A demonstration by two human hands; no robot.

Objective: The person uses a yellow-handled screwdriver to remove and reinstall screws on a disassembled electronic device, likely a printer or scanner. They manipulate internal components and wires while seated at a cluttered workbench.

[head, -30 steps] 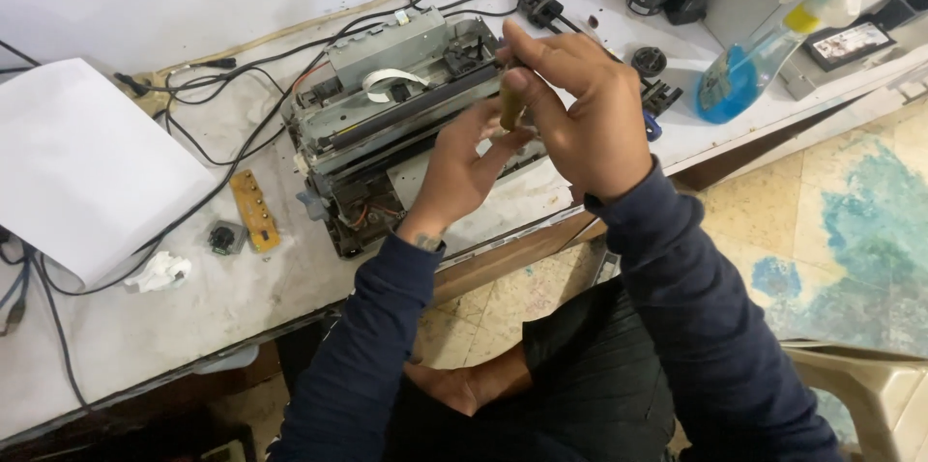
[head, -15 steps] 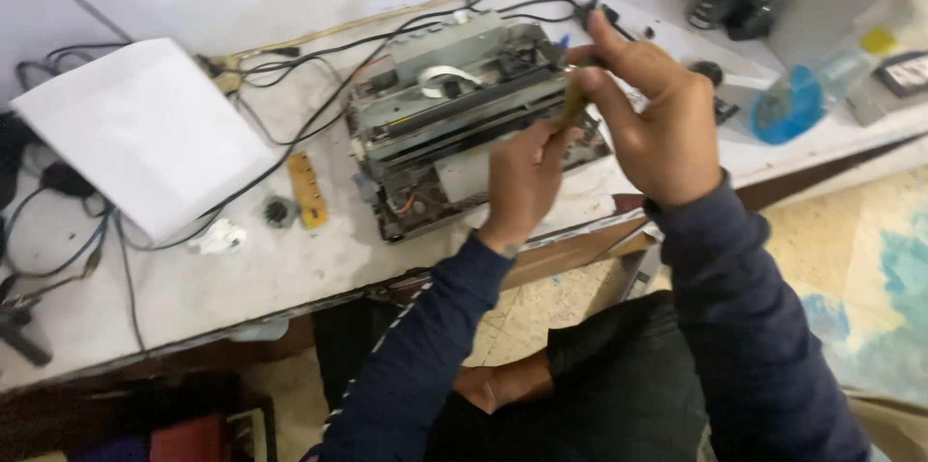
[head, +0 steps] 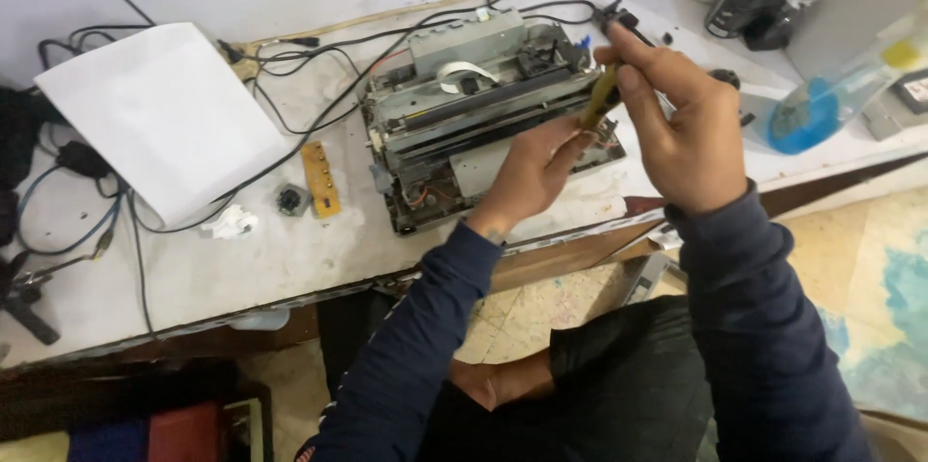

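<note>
The right hand (head: 681,124) is curled tight around a yellowish tool handle (head: 599,100), held just above the right end of the opened printer mechanism (head: 483,119) on the white worktable (head: 242,259). The left hand (head: 532,172) has its fingers pinched on the tool's lower end. A clear spray bottle (head: 822,100) with blue liquid inside lies far right. A white paper sheet (head: 159,119) lies on the left, over black cables (head: 290,124). Nearer the printer lie a small yellow circuit board (head: 321,179), a round black part (head: 290,199) and a crumpled white scrap (head: 232,222).
</note>
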